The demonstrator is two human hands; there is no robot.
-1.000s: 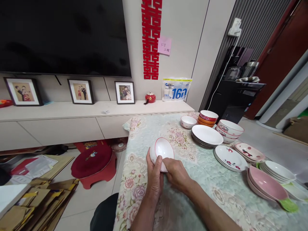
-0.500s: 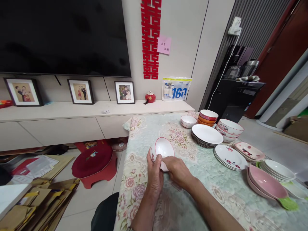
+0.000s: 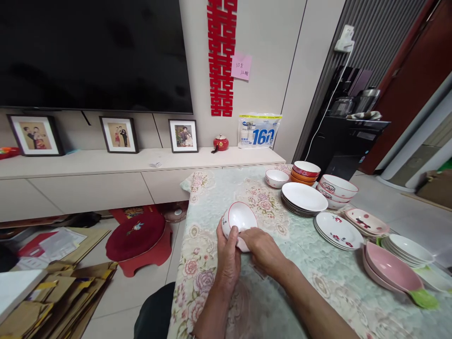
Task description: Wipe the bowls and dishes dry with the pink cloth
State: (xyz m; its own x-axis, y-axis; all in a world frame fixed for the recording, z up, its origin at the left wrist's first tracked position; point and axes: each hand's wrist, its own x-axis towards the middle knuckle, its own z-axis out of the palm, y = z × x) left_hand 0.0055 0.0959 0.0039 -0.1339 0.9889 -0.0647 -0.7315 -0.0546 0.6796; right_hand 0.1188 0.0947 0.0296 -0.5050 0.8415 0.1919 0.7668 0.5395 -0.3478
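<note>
"What do my hands have, from where I sit at the feed?"

"I see the red-rimmed bowl [image 3: 243,215] tilted above the flowered tablecloth [image 3: 271,278], its inside facing up. My left hand [image 3: 228,256] grasps it, fingers around the outside and thumb at the near rim."

"And my right hand [image 3: 263,249]?"

"Its fingers curl against the bowl's near right side. I cannot tell whether they grip it; the knuckles hide the tips."

"What stands about it?"

"Beyond, to the right, I have a small bowl [image 3: 277,179] beside the orange-and-red bowls [image 3: 305,169], then the plain plates [image 3: 304,197]. Nearer me and farther right are the flower-patterned plates [image 3: 338,230] and the pink dishes [image 3: 391,266]."
</note>
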